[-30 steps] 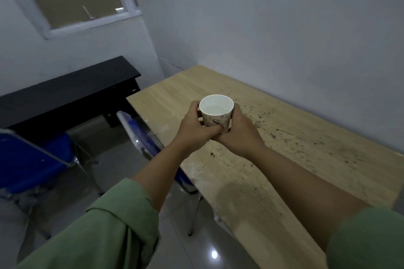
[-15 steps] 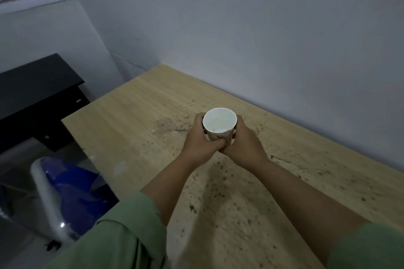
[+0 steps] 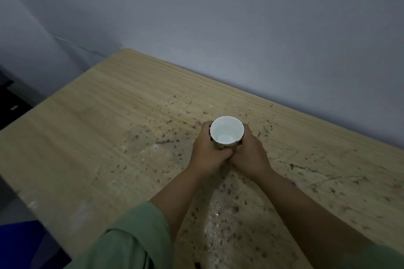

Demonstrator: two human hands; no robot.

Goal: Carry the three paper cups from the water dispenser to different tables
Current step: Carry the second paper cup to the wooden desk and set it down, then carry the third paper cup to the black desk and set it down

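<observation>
Cupping one paper cup over the wooden table

Both hands wrap a single paper cup (image 3: 227, 132) from opposite sides — the left hand (image 3: 207, 155) on its left wall, the right hand (image 3: 249, 155) on its right, fingers curled round and meeting below the front of the cup. The cup stands upright, its white inside showing, with a little clear liquid at the bottom. It is held above the light wooden table (image 3: 91, 137), near the wall-side edge; whether its base touches the tabletop cannot be told, since the hands hide it. Dark specks and stains are scattered over the wood around the hands. A rolled green sleeve (image 3: 131, 240) covers the left forearm — a grey wall (image 3: 218, 17) rises behind the table.
</observation>
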